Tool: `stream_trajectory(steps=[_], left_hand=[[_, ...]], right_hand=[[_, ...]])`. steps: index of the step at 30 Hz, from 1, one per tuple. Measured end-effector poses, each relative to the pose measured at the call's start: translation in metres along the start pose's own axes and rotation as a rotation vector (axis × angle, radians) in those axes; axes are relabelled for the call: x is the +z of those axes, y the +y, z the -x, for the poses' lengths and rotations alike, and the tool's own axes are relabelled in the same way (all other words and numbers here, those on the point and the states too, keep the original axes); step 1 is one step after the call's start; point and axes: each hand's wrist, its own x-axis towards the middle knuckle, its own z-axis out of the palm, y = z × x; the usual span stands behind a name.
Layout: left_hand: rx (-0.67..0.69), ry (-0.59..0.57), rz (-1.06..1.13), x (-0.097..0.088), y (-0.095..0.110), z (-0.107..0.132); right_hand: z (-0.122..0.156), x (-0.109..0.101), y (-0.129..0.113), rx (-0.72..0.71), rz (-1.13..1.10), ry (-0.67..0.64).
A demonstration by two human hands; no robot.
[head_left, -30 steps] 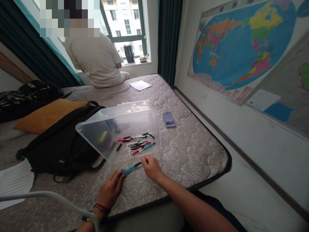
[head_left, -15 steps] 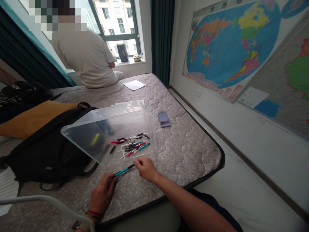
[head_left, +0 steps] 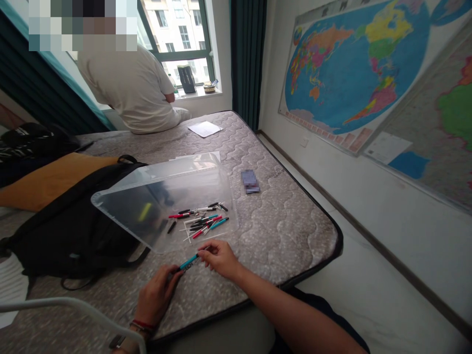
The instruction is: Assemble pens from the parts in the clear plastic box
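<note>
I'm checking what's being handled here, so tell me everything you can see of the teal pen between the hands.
The teal pen is slim, with a smooth, plastic-looking teal barrel and a dark section towards the right hand, whose fingers grip it there. The left hand holds the other end. It is held slanted over the quilted mattress; whether it touches the mattress cannot be told. Fine details are too small to make out.

hands (head_left: 157,300): 2 | held pen (head_left: 189,261): 1 | loose pens (head_left: 201,221): about 15, blurry | wall maps (head_left: 354,69): 2 | backpack (head_left: 70,241): 1
</note>
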Motion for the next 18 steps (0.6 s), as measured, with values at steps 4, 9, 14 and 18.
stream_trajectory(steps=[4, 9, 14, 18], left_hand=[[-0.033, 0.007, -0.018, -0.003, 0.006, -0.004], [-0.053, -0.029, -0.004, -0.003, 0.006, -0.005], [-0.096, -0.058, 0.009, 0.0, 0.003, -0.003], [-0.103, -0.057, 0.004, 0.002, 0.002, -0.002]], right_hand=[[0.009, -0.001, -0.023, -0.077, -0.048, 0.048], [0.031, -0.012, -0.061, -0.349, 0.24, 0.026], [0.048, -0.011, -0.071, -0.666, 0.576, 0.041], [0.043, -0.002, -0.049, -0.562, 0.775, -0.03]])
